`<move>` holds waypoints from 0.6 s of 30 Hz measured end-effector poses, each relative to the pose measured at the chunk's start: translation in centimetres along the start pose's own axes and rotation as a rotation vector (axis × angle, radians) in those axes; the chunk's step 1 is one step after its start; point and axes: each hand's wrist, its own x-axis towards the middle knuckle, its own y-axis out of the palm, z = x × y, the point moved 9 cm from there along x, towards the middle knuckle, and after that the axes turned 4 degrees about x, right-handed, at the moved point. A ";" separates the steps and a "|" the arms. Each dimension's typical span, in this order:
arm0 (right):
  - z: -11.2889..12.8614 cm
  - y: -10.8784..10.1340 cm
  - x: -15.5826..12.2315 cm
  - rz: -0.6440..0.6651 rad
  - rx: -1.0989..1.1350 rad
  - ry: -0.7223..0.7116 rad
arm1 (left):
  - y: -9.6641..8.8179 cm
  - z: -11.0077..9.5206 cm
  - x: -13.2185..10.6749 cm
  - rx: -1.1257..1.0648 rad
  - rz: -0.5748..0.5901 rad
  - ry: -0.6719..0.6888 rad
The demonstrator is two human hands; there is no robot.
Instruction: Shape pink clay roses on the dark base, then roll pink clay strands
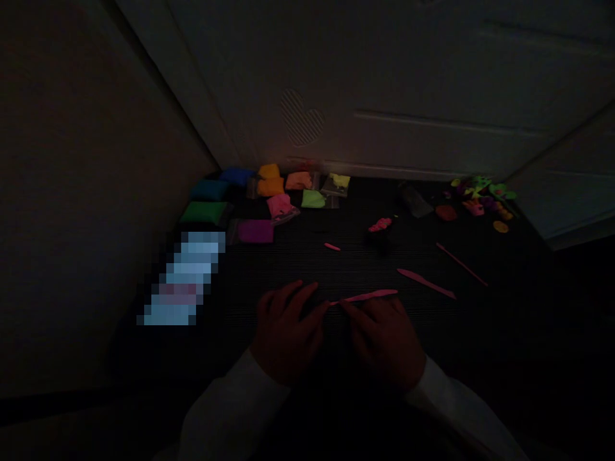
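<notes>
The scene is very dark. My left hand point(288, 333) rests low over the dark table, fingers apart, one fingertip at the thin left end of a pink modelling tool point(372, 295). My right hand point(387, 339) has its fingers bent around the near side of that tool, with the index fingertip on its narrow part. The tool's wide end points right. Anything small between the fingertips is too dark to make out. Beyond the hands lies a short pink piece of clay point(332, 246). A bumpy pink clay shape point(380, 225) sits on something dark farther back.
Two more pink tools, one broad point(425, 283) and one thin point(461, 264), lie to the right. Clay packets, including a purple one point(256, 231) and a green one point(204, 212), stand back left. A blurred bright screen point(185, 278) is left. Colourful clay pieces point(485, 195) sit back right, before a wall.
</notes>
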 end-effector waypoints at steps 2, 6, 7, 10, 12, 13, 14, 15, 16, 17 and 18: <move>0.0 0.0 0.0 0.011 -0.008 0.004 | -0.1 0.2 0.1 -0.033 -0.009 -0.009; -0.1 0.0 0.0 0.019 -0.018 0.008 | 0.2 0.1 0.2 -0.056 0.022 0.011; -0.1 0.0 0.0 0.020 -0.018 0.008 | 0.2 0.0 0.2 -0.047 0.034 0.017; -0.1 0.0 0.0 0.012 -0.013 0.003 | 0.3 -0.3 0.2 -0.013 0.057 0.027; 0.0 -0.1 -0.1 0.000 -0.010 -0.002 | 0.3 -0.4 0.3 0.001 0.056 0.027; 0.0 -0.2 -0.1 -0.008 -0.006 -0.004 | 0.2 -0.4 0.3 0.003 0.055 0.027; 0.1 -0.2 0.0 -0.019 0.000 -0.009 | 0.2 -0.4 0.3 0.003 0.054 0.028; 0.1 -0.4 0.1 -0.032 0.012 -0.016 | 0.2 -0.4 0.3 0.002 0.056 0.027; 0.2 -0.5 0.2 -0.049 0.030 -0.023 | 0.3 -0.4 0.3 0.000 0.061 0.027; 0.2 -0.8 0.2 -0.072 0.054 -0.029 | 0.4 -0.4 0.3 -0.004 0.063 0.028; 0.2 -1.1 0.1 -0.106 0.085 -0.036 | 0.5 -0.4 0.3 -0.010 0.064 0.029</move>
